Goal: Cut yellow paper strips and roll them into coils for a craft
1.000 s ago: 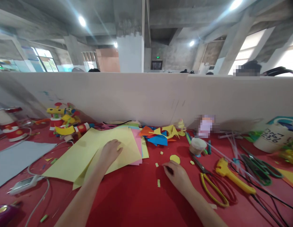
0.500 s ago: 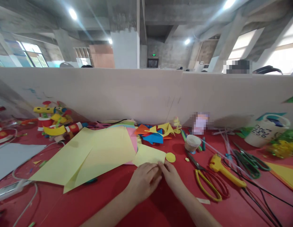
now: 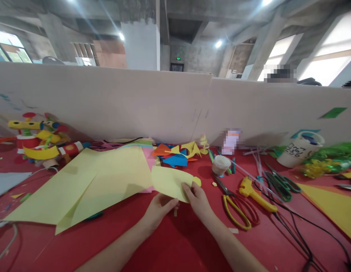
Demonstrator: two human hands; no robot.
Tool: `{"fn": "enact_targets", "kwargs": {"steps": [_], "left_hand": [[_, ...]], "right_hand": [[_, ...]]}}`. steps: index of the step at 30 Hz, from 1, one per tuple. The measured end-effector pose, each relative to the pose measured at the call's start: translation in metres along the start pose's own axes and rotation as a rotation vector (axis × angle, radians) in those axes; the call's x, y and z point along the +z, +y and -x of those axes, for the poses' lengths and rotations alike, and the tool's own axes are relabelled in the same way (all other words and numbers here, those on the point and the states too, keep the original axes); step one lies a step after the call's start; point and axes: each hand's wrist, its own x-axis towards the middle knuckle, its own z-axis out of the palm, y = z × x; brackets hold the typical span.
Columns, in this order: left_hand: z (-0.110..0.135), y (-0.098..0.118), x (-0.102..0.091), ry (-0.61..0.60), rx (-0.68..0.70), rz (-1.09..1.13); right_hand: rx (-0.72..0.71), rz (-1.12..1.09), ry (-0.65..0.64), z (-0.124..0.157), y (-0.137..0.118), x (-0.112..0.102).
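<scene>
A pale yellow sheet of paper (image 3: 170, 182) is tilted up off the table, its lower right edge pinched by my right hand (image 3: 198, 200) between thumb and fingers. At the sheet's lower edge, my left hand (image 3: 157, 212) has its thumb and fingertips closed. A small yellowish strip (image 3: 175, 212) pokes out below those fingertips; its shape is partly hidden. Just behind my right fingers shows a yellow paper disc (image 3: 197, 181). Larger yellow sheets (image 3: 116, 172) lie stacked to the left, with pink paper (image 3: 148, 160) beneath.
Right of my hands lie scissors (image 3: 234, 211) with yellow and red handles, a yellow glue gun (image 3: 257, 196) with black cord and green-handled scissors (image 3: 280, 185). A white cup (image 3: 220, 165), paper scraps (image 3: 177, 158) and a pale partition (image 3: 136, 102) stand behind. Paper toys (image 3: 39, 141) sit far left.
The view has shifted right and the sheet is now lifted and tilted. My left hand has drawn away from my right, with the small strip at its fingertips.
</scene>
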Motion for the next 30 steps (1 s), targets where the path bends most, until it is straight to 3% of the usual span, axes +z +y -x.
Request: {"fn": "enact_targets", "kwargs": {"steps": [6,10,13,19,24,30], "left_hand": [[0.001,-0.003,0.002,0.055,-0.021,0.012],[-0.002,0.001,0.002,0.222,-0.043,0.274],[-0.006,0.003,-0.001,0.276,-0.031,0.416],[-0.011,0.004,-0.006,0.28,-0.022,0.464],[-0.008,0.006,-0.005,0.203,0.003,0.402],[-0.007,0.009,-0.002,0.173,-0.012,0.341]], "right_hand": [[0.023,0.029,0.011,0.002,-0.002,-0.002],[0.189,-0.325,-0.037,0.002,-0.003,0.0],[0.257,-0.479,-0.109,0.002,-0.002,0.0],[0.121,-0.272,-0.175,0.003,0.003,0.003],[0.057,-0.106,-0.139,0.003,0.006,0.005],[0.061,-0.14,-0.096,0.003,0.002,0.005]]}}
